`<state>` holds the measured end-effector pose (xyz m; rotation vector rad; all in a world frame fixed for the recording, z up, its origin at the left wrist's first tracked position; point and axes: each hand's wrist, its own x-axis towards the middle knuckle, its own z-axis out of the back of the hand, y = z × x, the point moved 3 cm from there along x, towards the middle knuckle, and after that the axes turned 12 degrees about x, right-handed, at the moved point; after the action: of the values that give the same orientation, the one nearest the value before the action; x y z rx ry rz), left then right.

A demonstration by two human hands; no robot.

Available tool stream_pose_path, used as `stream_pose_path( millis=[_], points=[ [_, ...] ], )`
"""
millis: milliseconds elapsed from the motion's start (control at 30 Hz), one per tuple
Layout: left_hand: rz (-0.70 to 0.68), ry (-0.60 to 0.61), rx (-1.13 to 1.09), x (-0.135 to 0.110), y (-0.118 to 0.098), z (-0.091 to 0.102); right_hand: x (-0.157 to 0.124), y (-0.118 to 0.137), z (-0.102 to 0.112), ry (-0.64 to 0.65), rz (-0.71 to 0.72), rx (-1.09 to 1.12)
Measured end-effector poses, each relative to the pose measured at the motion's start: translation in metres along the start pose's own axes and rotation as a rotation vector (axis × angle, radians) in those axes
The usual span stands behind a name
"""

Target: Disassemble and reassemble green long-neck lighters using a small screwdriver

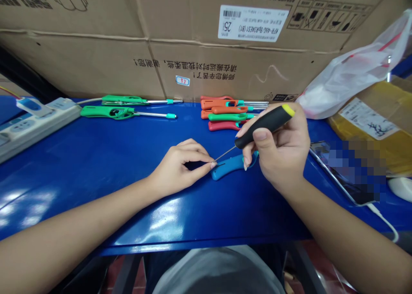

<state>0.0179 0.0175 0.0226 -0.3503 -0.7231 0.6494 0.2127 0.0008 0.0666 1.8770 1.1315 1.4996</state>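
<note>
My right hand [283, 143] is wrapped around a screwdriver [264, 126] with a black handle and a yellow end. Its thin shaft slants down and left to the fingertips of my left hand [183, 163]. There the left thumb and forefinger are pinched together at the tip, and whatever sits between them is too small to make out. Just right of that pinch a blue gas lighter [228, 167] lies on the table. My right fingers hang over its far end and hide part of it.
Two green lighters [107, 112] lie at the back left beside a white power strip [41, 120]. Several orange, green and red lighters [222, 125] are piled at the back middle. A phone [341, 174] on a cable lies right, near a yellow-taped parcel [380, 126]. A cardboard box [112, 71] walls the back.
</note>
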Motion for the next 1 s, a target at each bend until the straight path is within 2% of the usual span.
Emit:
stream_pose_path(
  millis=[333,667,1000],
  points=[
    [0.017,0.034,-0.002,0.001,-0.001,-0.002,-0.002,-0.004,0.002,0.022,0.003,-0.021],
    [0.048,0.22,0.15,-0.005,0.004,-0.011,-0.006,0.0,-0.001,0.001,-0.008,-0.045],
    [0.015,0.214,0.174,-0.008,0.005,-0.012,-0.011,-0.001,-0.003,0.109,-0.051,-0.059]
  ],
)
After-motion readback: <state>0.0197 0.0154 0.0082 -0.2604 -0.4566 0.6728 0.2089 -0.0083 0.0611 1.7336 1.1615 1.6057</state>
